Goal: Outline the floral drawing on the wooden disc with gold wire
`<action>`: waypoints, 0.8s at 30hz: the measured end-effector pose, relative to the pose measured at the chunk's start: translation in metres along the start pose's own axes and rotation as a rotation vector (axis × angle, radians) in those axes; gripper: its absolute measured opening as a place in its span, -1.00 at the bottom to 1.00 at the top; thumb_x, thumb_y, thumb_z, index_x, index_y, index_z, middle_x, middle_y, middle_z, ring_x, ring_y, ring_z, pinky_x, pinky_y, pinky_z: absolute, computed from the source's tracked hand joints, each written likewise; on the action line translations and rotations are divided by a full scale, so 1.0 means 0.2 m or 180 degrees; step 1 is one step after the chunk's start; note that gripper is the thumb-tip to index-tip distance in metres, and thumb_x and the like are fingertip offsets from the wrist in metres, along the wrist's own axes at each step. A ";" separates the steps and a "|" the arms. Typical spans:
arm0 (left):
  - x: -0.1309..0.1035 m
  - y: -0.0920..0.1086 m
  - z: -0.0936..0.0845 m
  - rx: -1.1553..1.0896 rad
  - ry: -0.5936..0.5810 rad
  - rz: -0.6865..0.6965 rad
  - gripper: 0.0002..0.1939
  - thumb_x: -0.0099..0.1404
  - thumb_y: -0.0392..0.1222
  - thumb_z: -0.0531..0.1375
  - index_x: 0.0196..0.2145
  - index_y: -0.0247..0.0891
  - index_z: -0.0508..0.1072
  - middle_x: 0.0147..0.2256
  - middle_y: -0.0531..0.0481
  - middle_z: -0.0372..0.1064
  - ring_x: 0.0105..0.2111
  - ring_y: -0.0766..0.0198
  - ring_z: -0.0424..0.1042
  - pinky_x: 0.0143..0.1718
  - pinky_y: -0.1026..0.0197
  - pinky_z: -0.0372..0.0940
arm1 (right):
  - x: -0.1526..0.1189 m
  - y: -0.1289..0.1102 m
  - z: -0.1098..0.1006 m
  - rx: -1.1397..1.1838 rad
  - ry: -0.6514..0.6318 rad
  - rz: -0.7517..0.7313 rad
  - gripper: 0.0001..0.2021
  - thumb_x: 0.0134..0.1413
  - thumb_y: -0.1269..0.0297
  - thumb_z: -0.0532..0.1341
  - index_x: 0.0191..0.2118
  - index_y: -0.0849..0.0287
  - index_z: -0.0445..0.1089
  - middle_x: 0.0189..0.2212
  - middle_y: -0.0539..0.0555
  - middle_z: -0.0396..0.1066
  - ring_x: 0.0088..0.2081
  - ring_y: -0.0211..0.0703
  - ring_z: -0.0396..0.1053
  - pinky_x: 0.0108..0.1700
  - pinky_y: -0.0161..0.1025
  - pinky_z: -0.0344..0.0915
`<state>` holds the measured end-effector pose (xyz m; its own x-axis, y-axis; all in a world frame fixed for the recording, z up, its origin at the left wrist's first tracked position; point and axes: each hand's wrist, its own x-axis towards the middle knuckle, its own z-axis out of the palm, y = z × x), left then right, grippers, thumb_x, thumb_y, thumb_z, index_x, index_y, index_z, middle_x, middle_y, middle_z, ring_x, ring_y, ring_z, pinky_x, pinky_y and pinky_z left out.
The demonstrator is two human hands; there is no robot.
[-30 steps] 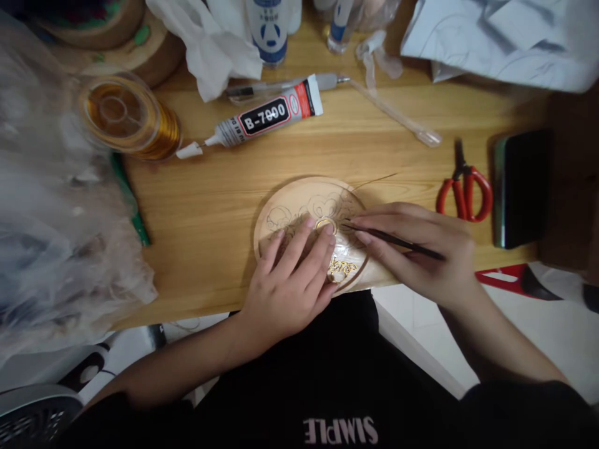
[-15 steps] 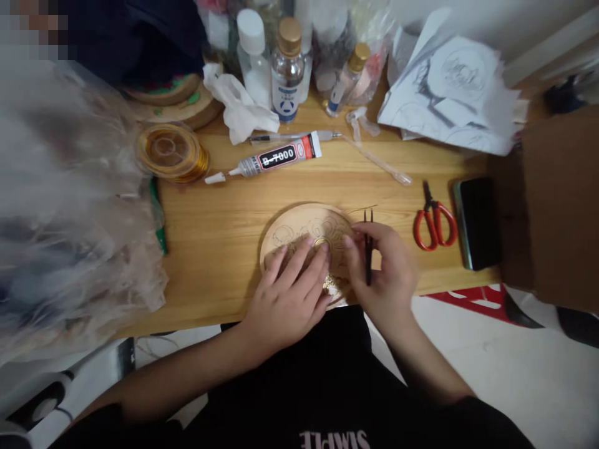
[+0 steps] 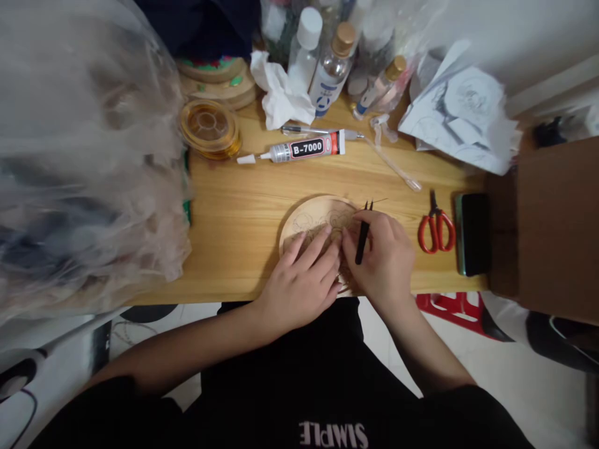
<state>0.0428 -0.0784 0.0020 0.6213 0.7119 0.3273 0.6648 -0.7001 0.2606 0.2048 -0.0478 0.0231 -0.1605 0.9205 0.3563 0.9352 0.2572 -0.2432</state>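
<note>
A round pale wooden disc with fine line drawings lies at the table's near edge. My left hand rests on it, fingers stretched out over its lower part. Black tweezers are held in my right hand, their tips pointing away from me. That hand's thumb and forefinger come together at the disc's right side, by the left fingertips. Whether anything small is pinched there is hidden. A thin dark strand sticks out just beyond the tweezers' tips.
Red-handled scissors and a phone lie to the right, beside a brown box. A glue tube, gold wire spool, tissue and bottles sit farther back. Plastic bags fill the left.
The camera view has shifted, so the table's things appear farther right. My right hand has come closer to my left fingers, and the tweezers now lean over more.
</note>
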 end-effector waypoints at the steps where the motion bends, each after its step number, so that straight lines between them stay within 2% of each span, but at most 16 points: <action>1: 0.00 0.00 0.00 0.0011 0.0029 0.0000 -0.59 0.47 -0.11 0.04 0.07 -0.43 0.48 0.14 -0.11 0.43 0.25 -0.04 0.26 0.24 -0.11 0.13 | 0.00 0.00 0.00 0.0009 0.0019 0.0007 -0.87 0.13 0.36 0.20 -0.17 0.14 0.35 -0.35 0.11 0.51 -0.29 -0.03 0.43 -0.27 -0.12 0.37; 9: 0.00 0.00 0.00 0.0049 0.0002 -0.0029 -0.59 0.47 -0.09 0.02 0.05 -0.39 0.49 0.15 -0.12 0.42 0.25 -0.03 0.27 0.24 -0.10 0.16 | 0.02 -0.01 0.03 0.0007 0.0114 0.0204 -0.90 0.12 0.32 0.22 -0.22 0.13 0.36 -0.40 0.07 0.49 -0.37 -0.09 0.41 -0.37 -0.17 0.33; 16: 0.00 0.00 0.00 0.0033 0.0035 -0.0018 -0.61 0.45 -0.09 0.06 0.05 -0.38 0.49 0.15 -0.14 0.42 0.25 -0.05 0.28 0.24 -0.11 0.15 | 0.05 -0.01 0.07 -0.0129 0.0112 0.0297 -0.89 0.10 0.38 0.16 -0.23 0.11 0.36 -0.39 0.08 0.49 -0.36 -0.09 0.41 -0.34 -0.17 0.32; 20: -0.01 0.00 0.00 0.0034 0.0003 -0.0021 -0.59 0.45 -0.09 0.06 0.07 -0.41 0.47 0.16 -0.13 0.42 0.24 -0.05 0.28 0.24 -0.11 0.15 | 0.06 0.01 0.05 -0.0081 0.0011 0.0186 -0.87 0.09 0.40 0.15 -0.22 0.11 0.36 -0.39 0.08 0.48 -0.36 -0.09 0.41 -0.35 -0.18 0.30; 24: 0.00 0.00 0.00 0.0031 -0.0062 -0.0032 -0.56 0.45 -0.10 0.05 0.12 -0.45 0.43 0.19 -0.14 0.38 0.25 -0.06 0.26 0.24 -0.11 0.15 | 0.08 0.05 0.02 0.0240 -0.0177 -0.0216 -0.86 0.12 0.42 0.14 -0.20 0.11 0.36 -0.36 0.07 0.49 -0.34 -0.10 0.41 -0.32 -0.18 0.31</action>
<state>0.0423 -0.0788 0.0013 0.6225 0.7199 0.3070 0.6750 -0.6924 0.2549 0.2095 -0.0291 0.0235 -0.2419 0.9145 0.3243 0.8956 0.3391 -0.2882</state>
